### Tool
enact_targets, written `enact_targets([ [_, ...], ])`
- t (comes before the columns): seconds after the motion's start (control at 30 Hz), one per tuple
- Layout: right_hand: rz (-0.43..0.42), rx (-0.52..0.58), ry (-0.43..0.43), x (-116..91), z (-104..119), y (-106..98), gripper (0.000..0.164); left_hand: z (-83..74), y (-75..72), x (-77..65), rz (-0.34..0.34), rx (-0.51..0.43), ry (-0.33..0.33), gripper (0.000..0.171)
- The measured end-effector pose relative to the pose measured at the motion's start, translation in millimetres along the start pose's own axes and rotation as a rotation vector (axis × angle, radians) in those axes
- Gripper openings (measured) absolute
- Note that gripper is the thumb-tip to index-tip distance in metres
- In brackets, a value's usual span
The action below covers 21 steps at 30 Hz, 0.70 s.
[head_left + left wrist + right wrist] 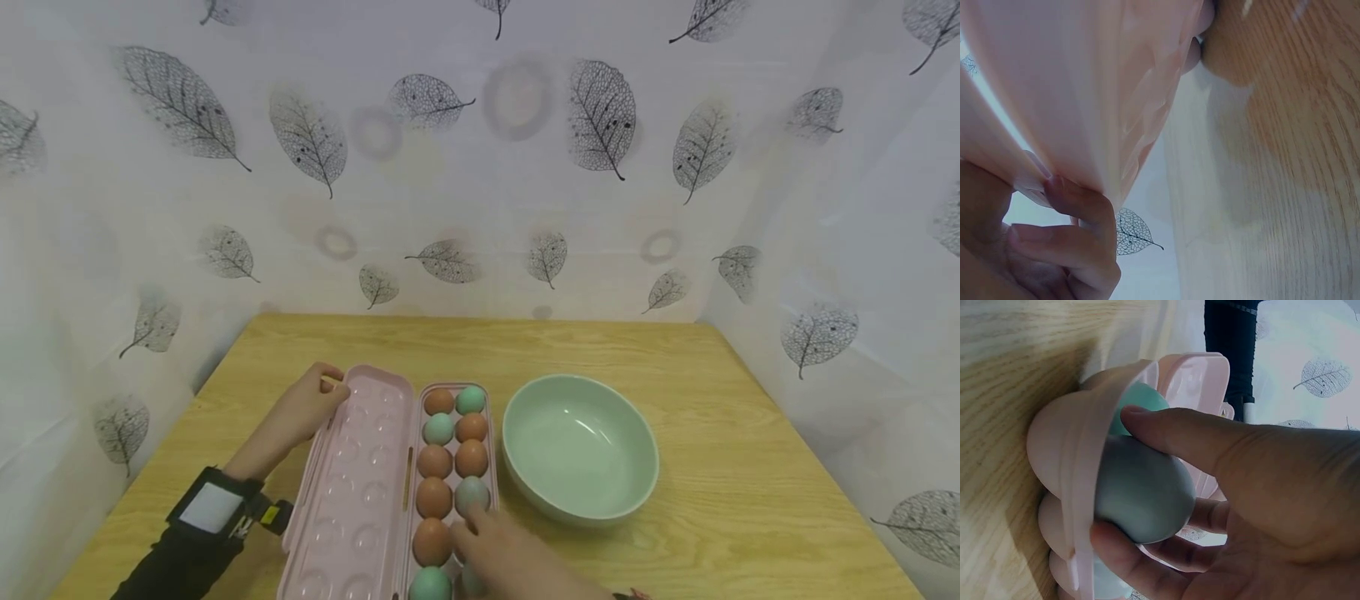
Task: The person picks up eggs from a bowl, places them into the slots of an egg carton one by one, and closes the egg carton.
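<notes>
A pink plastic egg carton (pixel 491 417) lies opened out on the table, with two rows of brown and blue-green eggs in its right half. My left hand (pixel 303 407) pinches the outer edge of the lid (pixel 348 467) near its far end; the left wrist view shows the thumb and fingers at that rim. At the near end, my right hand (pixel 517 554) holds a grey-green egg (pixel 1144 487) between thumb and curled fingers. That egg still sits within the carton's rim, beside a brighter green egg (pixel 1144 400). The head view hides most of it under the hand.
A wide pale green bowl (pixel 581 450) stands close to the carton's right side, its inside bare. The wooden table (pixel 735 467) reaches back to a white curtain (pixel 465 200) with a leaf print, which also flanks both sides.
</notes>
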State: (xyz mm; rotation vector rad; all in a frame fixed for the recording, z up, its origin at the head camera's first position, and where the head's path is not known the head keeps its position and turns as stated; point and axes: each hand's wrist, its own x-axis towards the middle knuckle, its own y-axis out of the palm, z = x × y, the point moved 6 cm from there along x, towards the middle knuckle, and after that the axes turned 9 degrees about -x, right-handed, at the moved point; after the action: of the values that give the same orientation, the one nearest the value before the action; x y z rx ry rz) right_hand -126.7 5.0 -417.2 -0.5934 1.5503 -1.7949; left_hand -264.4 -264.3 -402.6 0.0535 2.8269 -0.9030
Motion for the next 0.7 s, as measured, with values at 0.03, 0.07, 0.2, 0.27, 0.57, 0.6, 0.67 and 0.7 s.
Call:
enact_targets([
  [0.03, 0.005, -0.005, -0.001, 0, 1, 1, 0.044, 0.1, 0.1, -0.2, 0.001, 0.000, 0.001, 0.054],
  [0.07, 0.012, -0.003, -0.003, 0, 1, 1, 0.046, 0.2, 0.3, -0.3, 0.001, -0.001, 0.004, 0.054],
  [0.2, 0.048, -0.005, -0.001, -1, 3, 6, 0.055, -0.4, 0.3, -1.5, 0.001, -0.004, 0.007, 0.053],
  [0.27, 0.057, -0.004, 0.008, -1, 5, 8, 0.053, -1.2, 0.2, -2.1, 0.000, -0.003, 0.007, 0.053],
  [0.57, 0.061, 0.002, 0.026, -3, 7, 14, 0.040, -2.1, -0.2, -2.8, -0.003, -0.003, 0.003, 0.053],
  [0.6, 0.063, 0.002, 0.024, -3, 7, 14, 0.039, -2.2, -0.2, -2.8, -0.003, -0.001, 0.004, 0.053],
  [0.67, 0.078, 0.006, 0.030, -2, 6, 15, 0.038, -2.5, -0.2, -3.1, -0.003, 0.001, 0.006, 0.053],
  [0.7, 0.086, 0.010, 0.033, -2, 6, 16, 0.037, -2.8, -0.1, -3.4, -0.002, 0.003, 0.007, 0.053],
])
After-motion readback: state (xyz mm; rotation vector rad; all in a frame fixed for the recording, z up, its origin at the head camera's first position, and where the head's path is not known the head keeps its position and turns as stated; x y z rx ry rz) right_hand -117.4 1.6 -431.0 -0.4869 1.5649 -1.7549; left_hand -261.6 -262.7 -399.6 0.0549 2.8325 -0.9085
